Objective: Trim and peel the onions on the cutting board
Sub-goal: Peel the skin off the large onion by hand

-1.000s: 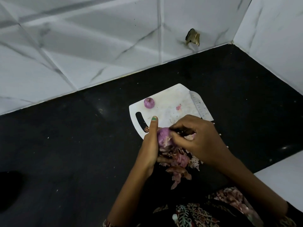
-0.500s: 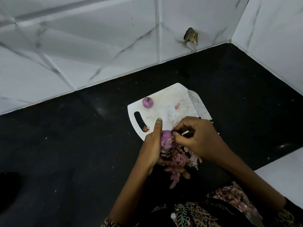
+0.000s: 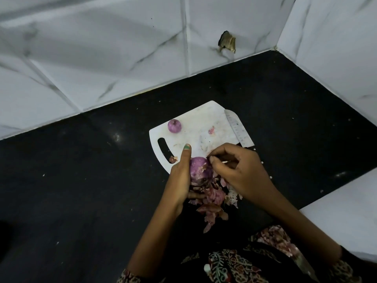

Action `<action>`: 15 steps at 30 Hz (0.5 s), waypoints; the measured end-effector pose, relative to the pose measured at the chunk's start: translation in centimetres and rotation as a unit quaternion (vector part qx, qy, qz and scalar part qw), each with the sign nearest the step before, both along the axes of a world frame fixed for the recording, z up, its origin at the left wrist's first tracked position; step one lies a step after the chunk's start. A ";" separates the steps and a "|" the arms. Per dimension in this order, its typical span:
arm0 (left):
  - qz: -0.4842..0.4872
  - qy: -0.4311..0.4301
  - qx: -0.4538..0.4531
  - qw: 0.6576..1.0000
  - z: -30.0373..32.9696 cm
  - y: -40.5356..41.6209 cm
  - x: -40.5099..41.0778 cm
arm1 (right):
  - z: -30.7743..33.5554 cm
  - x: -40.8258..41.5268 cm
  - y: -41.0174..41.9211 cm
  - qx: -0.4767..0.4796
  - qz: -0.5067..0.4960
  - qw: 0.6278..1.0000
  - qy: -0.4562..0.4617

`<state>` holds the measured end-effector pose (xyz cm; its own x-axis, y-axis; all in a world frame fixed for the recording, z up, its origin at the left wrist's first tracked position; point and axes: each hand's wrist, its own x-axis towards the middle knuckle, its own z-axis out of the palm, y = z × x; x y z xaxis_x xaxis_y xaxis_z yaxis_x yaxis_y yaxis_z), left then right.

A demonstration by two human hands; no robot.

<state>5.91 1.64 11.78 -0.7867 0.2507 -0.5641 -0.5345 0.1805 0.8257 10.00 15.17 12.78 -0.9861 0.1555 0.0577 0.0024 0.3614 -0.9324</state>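
My left hand [image 3: 180,176] grips a purple onion [image 3: 201,170] just above the near edge of the white cutting board [image 3: 202,123], thumb pointing up. My right hand [image 3: 240,170] has its fingers curled at the onion's right side and pinches at its skin. A second, smaller onion [image 3: 174,126] sits on the board's far left corner. A knife [image 3: 238,128] lies along the board's right edge, its handle hidden behind my right hand. A heap of onion peels [image 3: 212,199] lies under my hands.
The board rests on a black counter [image 3: 81,180] in a corner of white marble-look tiled walls [image 3: 122,58]. A small pink scrap [image 3: 211,130] lies on the board. A white surface [image 3: 346,217] borders the counter at the right.
The onion has turned a little in my left hand and sits slightly lower. My right fingers have shifted along its right side, pulling at the skin.
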 end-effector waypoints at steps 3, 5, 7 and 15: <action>0.003 0.016 0.003 1.000 -0.2 0.2 0.0 | -0.4 0.5 -0.5 0.063 0.026 0.997 0.032; 0.014 0.017 0.006 1.000 -0.3 0.2 -0.1 | -0.9 0.6 -0.8 0.111 0.025 0.991 0.066; 0.025 0.018 0.012 0.999 -0.4 0.3 -0.1 | -1.3 0.6 -1.1 0.106 0.004 0.991 0.088; 0.043 0.015 0.057 0.997 0.0 0.4 0.1 | -2.2 0.3 -1.1 0.033 -0.082 0.994 0.058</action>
<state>6.04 2.06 11.79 -0.8243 0.2426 -0.5116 -0.5188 0.0384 0.8540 10.33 14.10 10.57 -0.9342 0.3049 0.1851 -0.0403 0.4255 -0.9041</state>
